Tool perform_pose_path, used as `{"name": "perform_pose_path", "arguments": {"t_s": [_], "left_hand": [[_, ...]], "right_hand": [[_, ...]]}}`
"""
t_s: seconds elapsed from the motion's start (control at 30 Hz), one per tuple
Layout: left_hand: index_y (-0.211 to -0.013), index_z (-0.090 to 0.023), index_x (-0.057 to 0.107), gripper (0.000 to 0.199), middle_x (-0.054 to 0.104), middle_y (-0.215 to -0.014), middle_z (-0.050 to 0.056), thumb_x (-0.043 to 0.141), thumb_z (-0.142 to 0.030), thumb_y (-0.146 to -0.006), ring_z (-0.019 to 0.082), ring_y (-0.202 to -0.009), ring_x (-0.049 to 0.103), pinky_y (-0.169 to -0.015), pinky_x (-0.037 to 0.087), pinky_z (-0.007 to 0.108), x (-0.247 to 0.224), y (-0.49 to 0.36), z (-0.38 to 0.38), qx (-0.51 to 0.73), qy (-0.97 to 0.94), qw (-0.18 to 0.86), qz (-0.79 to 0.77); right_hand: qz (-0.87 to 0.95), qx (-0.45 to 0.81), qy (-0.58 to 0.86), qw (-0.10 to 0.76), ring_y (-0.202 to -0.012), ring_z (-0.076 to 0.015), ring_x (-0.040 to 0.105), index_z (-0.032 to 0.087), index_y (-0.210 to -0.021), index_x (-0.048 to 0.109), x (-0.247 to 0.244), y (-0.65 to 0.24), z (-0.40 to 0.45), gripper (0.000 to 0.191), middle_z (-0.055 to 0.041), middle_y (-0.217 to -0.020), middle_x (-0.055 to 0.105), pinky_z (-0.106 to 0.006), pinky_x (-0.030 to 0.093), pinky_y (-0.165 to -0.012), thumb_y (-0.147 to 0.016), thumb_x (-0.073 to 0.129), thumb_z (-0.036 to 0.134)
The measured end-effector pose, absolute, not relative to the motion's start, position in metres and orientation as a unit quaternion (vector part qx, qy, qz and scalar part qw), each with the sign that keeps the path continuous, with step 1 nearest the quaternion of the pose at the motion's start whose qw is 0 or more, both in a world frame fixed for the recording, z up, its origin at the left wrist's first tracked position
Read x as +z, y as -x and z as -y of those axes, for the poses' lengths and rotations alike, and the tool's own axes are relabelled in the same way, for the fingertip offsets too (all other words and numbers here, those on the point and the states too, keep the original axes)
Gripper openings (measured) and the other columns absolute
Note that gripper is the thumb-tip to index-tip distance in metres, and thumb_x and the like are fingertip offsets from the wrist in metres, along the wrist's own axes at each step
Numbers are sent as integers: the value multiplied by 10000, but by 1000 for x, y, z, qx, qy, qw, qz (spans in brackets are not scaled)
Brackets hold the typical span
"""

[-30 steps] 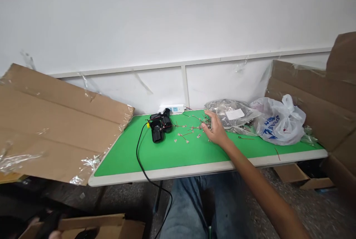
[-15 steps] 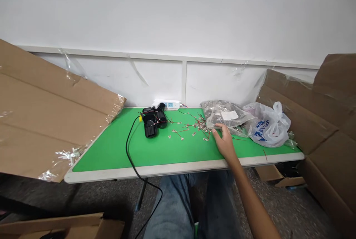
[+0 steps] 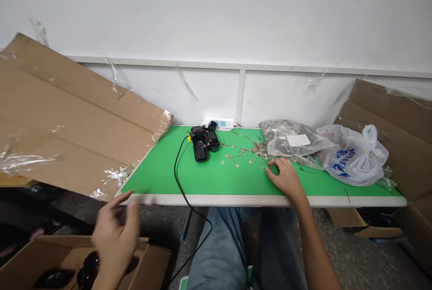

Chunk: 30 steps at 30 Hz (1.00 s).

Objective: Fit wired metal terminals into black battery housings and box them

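My left hand [image 3: 116,231] is raised over an open cardboard box [image 3: 155,258] at the lower left, slightly blurred, fingers apart and holding nothing. Black parts [image 3: 56,277] lie inside that box. On the green table [image 3: 162,177], my right hand [image 3: 283,175] touches a small wired part at the front of a pile of small metal pieces with red wires [image 3: 259,148], its thumb and fingers bent toward each other. Behind it lies a clear bag of parts [image 3: 278,135] with a white label. Black housings [image 3: 201,148] stand left of the pile.
A power strip [image 3: 224,123] is by the wall. One black cable [image 3: 180,186] hangs over the front edge. At the right is a white plastic bag [image 3: 351,159]. Cardboard sheets [image 3: 77,119] flank the table, and another box [image 3: 347,220] is underneath.
My left hand has come into view at the lower left. My right hand has moved from the clear bag's edge nearer to the table's front. The view has turned left.
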<state>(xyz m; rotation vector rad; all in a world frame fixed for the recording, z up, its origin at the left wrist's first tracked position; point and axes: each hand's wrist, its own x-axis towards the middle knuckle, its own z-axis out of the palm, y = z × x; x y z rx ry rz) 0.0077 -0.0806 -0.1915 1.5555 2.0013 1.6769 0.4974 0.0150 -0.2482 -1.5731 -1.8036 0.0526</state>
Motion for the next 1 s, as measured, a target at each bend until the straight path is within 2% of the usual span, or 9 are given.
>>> {"name": "perform_pose_path", "arguments": {"t_s": [0.07, 0.23, 0.3, 0.37, 0.47, 0.6, 0.73, 0.87, 1.0], "left_hand": [[-1291, -263, 643, 450, 682, -1293, 101, 612, -562, -956, 356, -1226, 636, -1147, 464, 537, -180, -31, 48, 460, -626, 8, -629], [-1560, -44, 407, 911, 452, -1589, 308, 660, -621, -902, 469, -1477, 440, -1215, 361, 590, -168, -106, -43, 295, -735, -7, -610], [-1551, -55, 433, 871, 445, -1600, 307, 656, -595, -904, 491, -1434, 474, -1181, 388, 609, -171, -123, -64, 245, -741, -18, -625], [-1489, -69, 515, 705, 523, -1536, 297, 563, -535, -962, 488, -1350, 544, -1128, 427, 619, -174, -127, -74, 218, -744, -31, -631], [-1447, -83, 562, 584, 623, -1425, 271, 401, -461, -1031, 435, -1259, 622, -1105, 456, 573, -179, -114, -74, 269, -734, -23, -623], [-1414, -163, 603, 559, 739, -1214, 171, 461, -531, -1018, 345, -1054, 723, -940, 557, 464, -173, -89, -66, 442, -600, 142, -651], [-1274, -186, 628, 395, 733, -1224, 101, 586, -407, -948, 224, -837, 765, -649, 557, 281, -152, -88, -45, 635, -392, 355, -564], [-1152, -206, 640, 313, 744, -1246, 82, 688, -371, -891, 246, -976, 785, -737, 627, 292, -130, -114, -22, 655, -341, 499, -454], [-1238, -213, 620, 356, 721, -1307, 101, 670, -355, -915, 248, -1034, 784, -828, 651, 330, -122, -150, -30, 606, -352, 597, -391]], "right_hand": [[707, 35, 603, 369, -1036, -293, 621, 233, -1008, 705, -249, -500, -17, 209, -83, -1051, 695, -460, 476, -973, -940, 638, 418], [714, 80, 580, 384, -985, -261, 649, 219, -946, 700, -245, -502, -17, 167, -72, -1002, 703, -418, 498, -918, -965, 573, 327], [710, 91, 580, 390, -985, -257, 656, 215, -969, 705, -244, -500, -16, 167, -73, -1008, 704, -414, 510, -912, -966, 577, 323], [699, 91, 583, 403, -1003, -259, 660, 211, -1037, 708, -243, -499, -16, 183, -82, -1050, 701, -421, 524, -924, -959, 602, 337], [699, 76, 584, 407, -1036, -270, 655, 223, -1127, 715, -242, -497, -15, 248, -91, -1093, 685, -443, 533, -955, -940, 652, 375], [715, 62, 584, 379, -1082, -285, 641, 259, -1106, 749, -239, -497, -15, 236, -87, -1109, 674, -484, 519, -991, -956, 673, 425], [724, 61, 570, 384, -1143, -302, 615, 293, -1227, 738, -234, -496, -16, 303, -99, -1202, 653, -528, 524, -1014, -967, 686, 440], [766, 52, 520, 375, -1259, -312, 562, 349, -1243, 761, -232, -494, -15, 265, -90, -1326, 631, -571, 501, -1083, -1015, 631, 386], [800, 61, 489, 343, -1324, -306, 526, 361, -1193, 789, -230, -492, -15, 249, -52, -1413, 627, -591, 480, -1123, -1047, 588, 351]]}}
